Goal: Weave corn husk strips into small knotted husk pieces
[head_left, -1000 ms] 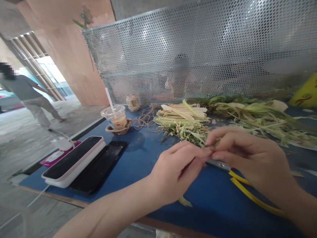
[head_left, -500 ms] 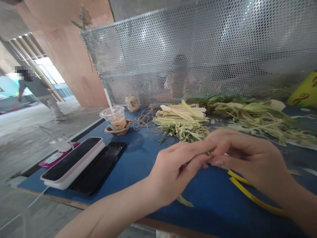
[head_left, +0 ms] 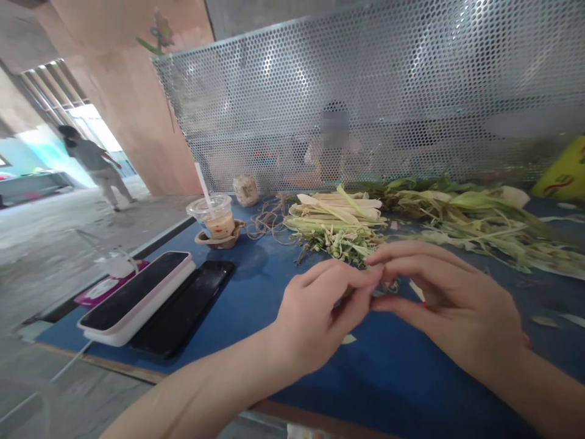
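Above the blue tabletop (head_left: 256,286), my left hand (head_left: 315,311) is closed in a pinch, its fingertips meeting those of my right hand (head_left: 461,311). My right hand is closed too, thumb and fingers drawn together at the same spot. Whatever sits between the fingertips is too small and hidden to name. Just beyond the hands lies a stack of pale green husk strips (head_left: 336,210), with ragged green trimmings (head_left: 338,241) at its near side. A small leaf scrap (head_left: 348,339) rests on the table below my left hand.
Loose husks (head_left: 457,204) spread at the back right, near a yellow bag (head_left: 562,171). Tangled twine (head_left: 269,222), an iced drink cup (head_left: 214,219), a white-cased phone (head_left: 137,299) and a black flat tray (head_left: 183,311) occupy the left. A perforated metal panel (head_left: 256,110) stands behind.
My fingertips have shifted slightly left, and my right hand's fingers are more arched. The yellow strips beside my right hand no longer show. A person in the background has moved right.
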{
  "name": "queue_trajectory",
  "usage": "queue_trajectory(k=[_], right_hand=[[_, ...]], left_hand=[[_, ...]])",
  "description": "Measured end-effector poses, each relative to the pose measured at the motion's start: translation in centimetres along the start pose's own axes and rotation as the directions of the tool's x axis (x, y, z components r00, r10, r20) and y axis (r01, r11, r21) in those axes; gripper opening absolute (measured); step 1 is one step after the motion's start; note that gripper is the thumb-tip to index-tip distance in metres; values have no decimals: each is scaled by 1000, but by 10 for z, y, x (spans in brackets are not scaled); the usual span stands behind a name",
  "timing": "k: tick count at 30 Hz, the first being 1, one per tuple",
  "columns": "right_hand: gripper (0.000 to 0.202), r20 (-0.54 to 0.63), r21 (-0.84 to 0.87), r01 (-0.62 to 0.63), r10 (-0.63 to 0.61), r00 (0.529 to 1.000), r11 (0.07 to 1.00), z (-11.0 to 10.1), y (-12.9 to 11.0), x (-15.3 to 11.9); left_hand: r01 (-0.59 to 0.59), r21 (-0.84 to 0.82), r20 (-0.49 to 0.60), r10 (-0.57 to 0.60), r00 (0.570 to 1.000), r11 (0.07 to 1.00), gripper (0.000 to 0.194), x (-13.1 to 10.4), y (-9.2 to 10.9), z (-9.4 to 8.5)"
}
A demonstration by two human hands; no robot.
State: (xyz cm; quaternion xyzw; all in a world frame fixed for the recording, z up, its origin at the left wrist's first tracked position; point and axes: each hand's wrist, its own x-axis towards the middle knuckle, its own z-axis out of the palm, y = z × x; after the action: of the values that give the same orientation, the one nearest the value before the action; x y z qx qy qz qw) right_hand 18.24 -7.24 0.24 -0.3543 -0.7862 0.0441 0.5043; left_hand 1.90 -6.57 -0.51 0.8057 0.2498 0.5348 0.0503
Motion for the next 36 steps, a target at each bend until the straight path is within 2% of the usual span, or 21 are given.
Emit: queue_trajectory(k=[6,8,11,14,17,19,21,23,25,28,30,33,36], right_hand=[[9,-24,-174,106,-112,993,979,2,2,-3],[13,-45,-164,82,-91,995,983,3,2,-2],[13,-39,-4,-133,133,990,991,3,3,0],[16,94,218,-385,373,923,897,2,8,4],[17,196,332,-505,465,863,797,1,14,6],[18,224,332,-529,479,849,781,0,17,7],[20,201,292,-493,451,869,820,-2,17,7],[20,141,229,-409,386,912,883,-3,17,7],[16,71,150,-301,293,953,942,-4,16,6],[13,-5,-39,-134,134,991,990,-5,14,4],[13,-41,-184,-7,0,999,983,-5,12,3],[13,-47,-368,156,-186,981,917,-5,10,1],[11,-52,-437,209,-256,965,875,-3,9,-1]], left_hand=[[61,36,26,-61,998,998,8,-1,-1,3],[66,68,32,-69,997,995,8,-1,-3,4],[43,120,43,-48,998,992,8,-2,-6,5],[4,179,49,-13,999,984,6,-2,-8,6],[-35,218,56,23,998,975,6,-3,-9,7],[-45,227,77,28,997,973,8,-2,-9,6],[-19,224,103,-5,995,974,14,-1,-8,5],[18,191,138,-45,989,981,22,1,-7,3],[34,137,160,-56,986,990,26,2,-6,3],[60,94,146,-73,987,994,24,2,-6,2],[89,91,133,-100,986,992,22,2,-7,3],[127,82,139,-138,981,988,20,2,-7,3],[162,73,151,-171,974,984,18,2,-6,2]])
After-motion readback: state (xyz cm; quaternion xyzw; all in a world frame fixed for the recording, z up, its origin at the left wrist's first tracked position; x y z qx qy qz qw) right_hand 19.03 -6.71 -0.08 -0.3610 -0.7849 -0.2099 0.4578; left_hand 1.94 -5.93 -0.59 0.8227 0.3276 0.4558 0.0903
